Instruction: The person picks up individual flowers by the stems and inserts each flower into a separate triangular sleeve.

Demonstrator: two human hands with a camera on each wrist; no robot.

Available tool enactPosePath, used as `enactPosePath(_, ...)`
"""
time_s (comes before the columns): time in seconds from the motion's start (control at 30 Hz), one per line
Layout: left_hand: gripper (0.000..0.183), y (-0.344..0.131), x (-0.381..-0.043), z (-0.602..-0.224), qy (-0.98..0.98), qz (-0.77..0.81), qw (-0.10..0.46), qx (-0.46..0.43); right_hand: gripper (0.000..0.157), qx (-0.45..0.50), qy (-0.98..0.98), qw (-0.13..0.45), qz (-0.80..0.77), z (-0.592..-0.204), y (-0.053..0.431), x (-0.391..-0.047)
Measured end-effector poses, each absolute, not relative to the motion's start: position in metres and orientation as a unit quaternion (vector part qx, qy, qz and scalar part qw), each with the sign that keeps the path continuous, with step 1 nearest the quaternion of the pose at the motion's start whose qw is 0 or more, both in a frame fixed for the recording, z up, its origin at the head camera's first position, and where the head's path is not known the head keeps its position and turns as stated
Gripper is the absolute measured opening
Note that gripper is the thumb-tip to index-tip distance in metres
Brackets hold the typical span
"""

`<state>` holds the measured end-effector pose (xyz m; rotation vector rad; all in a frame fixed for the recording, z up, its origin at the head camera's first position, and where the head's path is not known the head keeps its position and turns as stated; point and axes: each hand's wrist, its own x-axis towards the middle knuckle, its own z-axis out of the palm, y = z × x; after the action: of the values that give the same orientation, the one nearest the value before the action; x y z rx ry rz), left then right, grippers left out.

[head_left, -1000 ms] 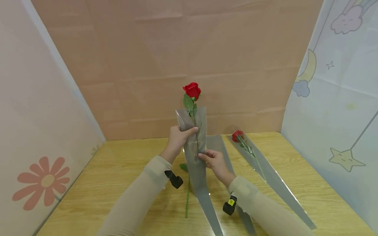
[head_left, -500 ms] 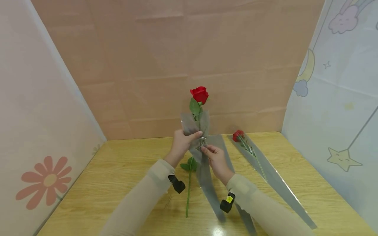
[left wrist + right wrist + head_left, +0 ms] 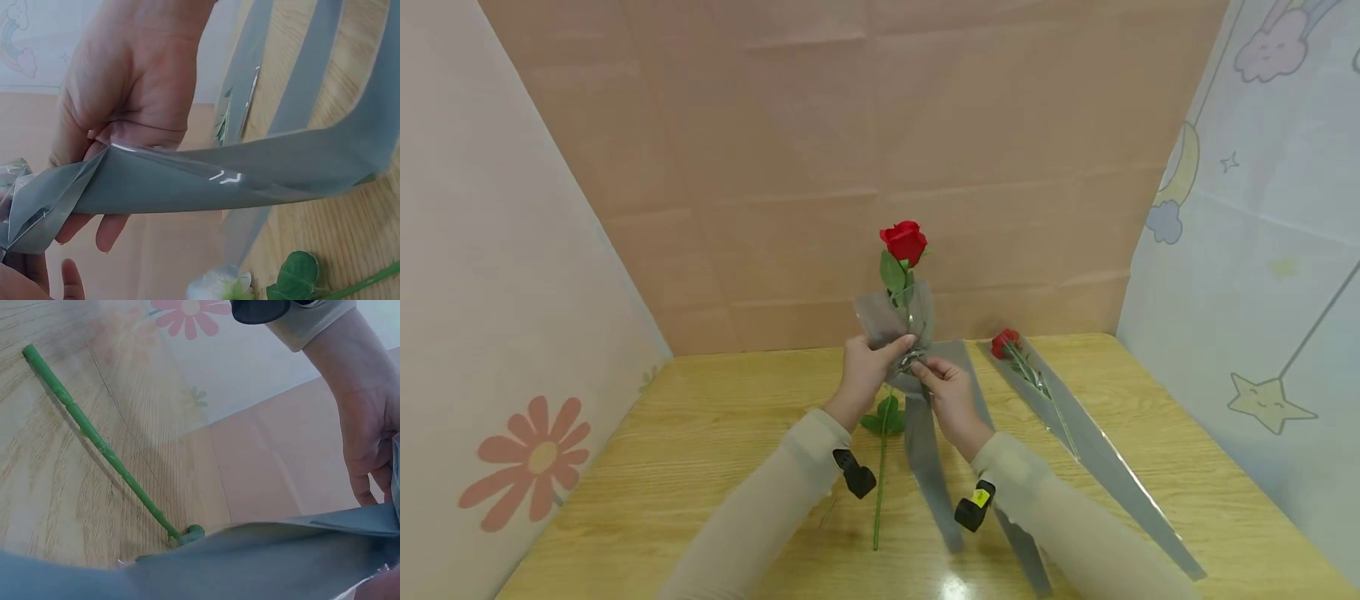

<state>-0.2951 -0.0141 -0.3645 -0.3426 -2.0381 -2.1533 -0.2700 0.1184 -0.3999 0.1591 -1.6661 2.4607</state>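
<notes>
A red rose (image 3: pixel 904 242) stands upright in a grey, clear-fronted flower sleeve (image 3: pixel 934 475), its bloom and upper leaves above the sleeve's mouth. My left hand (image 3: pixel 865 371) grips the gathered sleeve around the stem, thumb across the front. Just below and to the right, my right hand (image 3: pixel 953 404) pinches the crumpled film between thumb and fingers. The sleeve's narrow tail hangs down, bent, below both hands; the left wrist view shows its folded film (image 3: pixel 206 175) close up. The lower rose stem is hidden by film and fingers.
On the table (image 3: pixel 737 467), a green-stemmed flower (image 3: pixel 880 492) lies behind the hands; its white bloom (image 3: pixel 219 286) shows in the left wrist view. Another flat sleeve (image 3: pixel 1022 550) lies beside it. Farther right is a red rose (image 3: pixel 1006 343) inside its own sleeve (image 3: pixel 1131 492).
The sleeve was smooth and is now bunched around the stem. The right hand has moved up close to the left, and the sleeve's tail has risen and bent.
</notes>
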Motion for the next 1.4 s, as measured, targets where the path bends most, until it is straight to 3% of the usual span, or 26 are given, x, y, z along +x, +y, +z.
enactPosePath(0.43,0.039,-0.018,-0.296,-0.344,-0.660,-0.740,0.107,-0.077,0.031,0.062,-0.558,0.098,0.822,-0.396,0.114,-0.268)
enactPosePath(0.97,0.034,-0.011,-0.293,-0.364,-0.659,-0.739,0.100,-0.100,0.012,0.021,-0.613,0.122,0.780,-0.396,0.117,-0.269)
enactPosePath(1.4,0.035,-0.024,-0.300,-0.333,-0.655,-0.737,0.142,-0.086,0.007,0.053,-0.623,0.128,0.770,-0.397,0.112,-0.264)
